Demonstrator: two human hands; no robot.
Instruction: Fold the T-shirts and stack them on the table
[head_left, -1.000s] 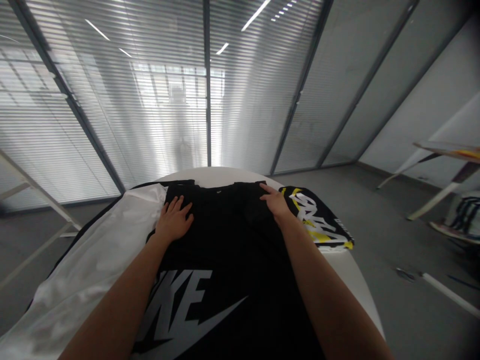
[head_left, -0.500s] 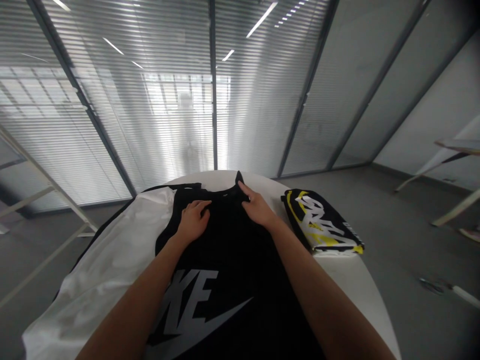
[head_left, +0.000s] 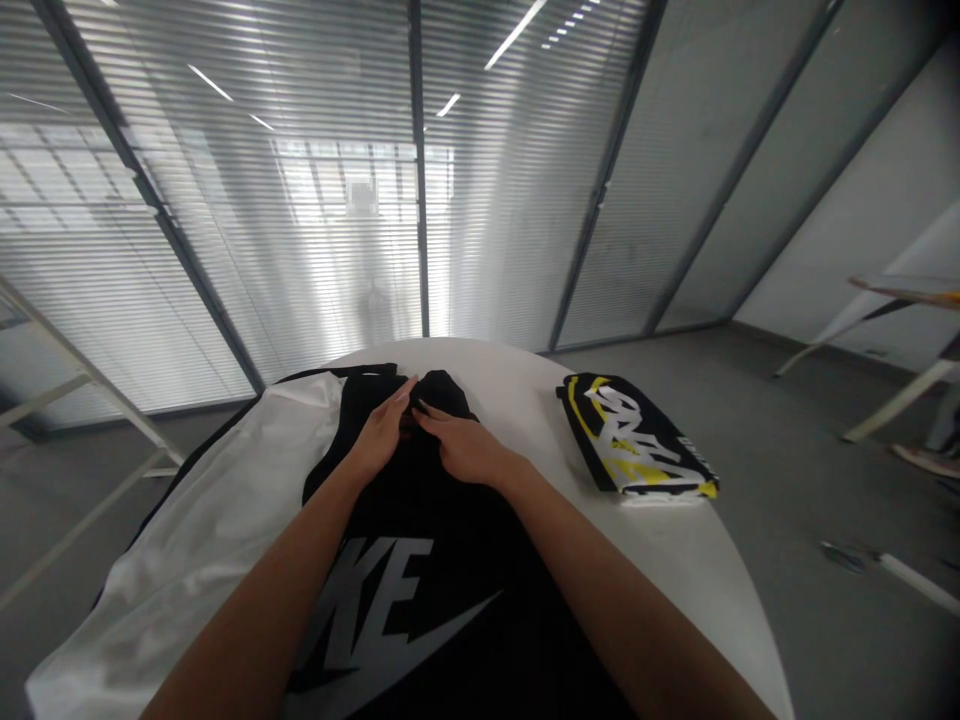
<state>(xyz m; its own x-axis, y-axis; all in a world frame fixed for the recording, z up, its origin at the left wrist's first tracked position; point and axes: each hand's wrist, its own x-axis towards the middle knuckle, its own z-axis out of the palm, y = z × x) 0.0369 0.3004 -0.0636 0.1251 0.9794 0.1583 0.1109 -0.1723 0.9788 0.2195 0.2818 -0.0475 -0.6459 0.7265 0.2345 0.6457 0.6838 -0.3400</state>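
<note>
Hands (head_left: 465, 450) on bunched black fabric (head_left: 442, 395)

The black cotton T-shirt (head_left: 442, 520) bears a large pale grey Nike wordmark and swoosh. The white fabric garment (head_left: 202, 520) beside it is plain, the folded black garment (head_left: 637, 440) has white graffiti lettering streaked yellow, and the round tabletop (head_left: 517, 400) is white.

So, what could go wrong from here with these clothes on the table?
The black Nike shirt is bunched at the collar between the left hand and right hand, so it may end up creased. It also seems to lie partly over a white garment, which appears to hang past the round white table; a pull could perhaps drag that garment off.
</note>
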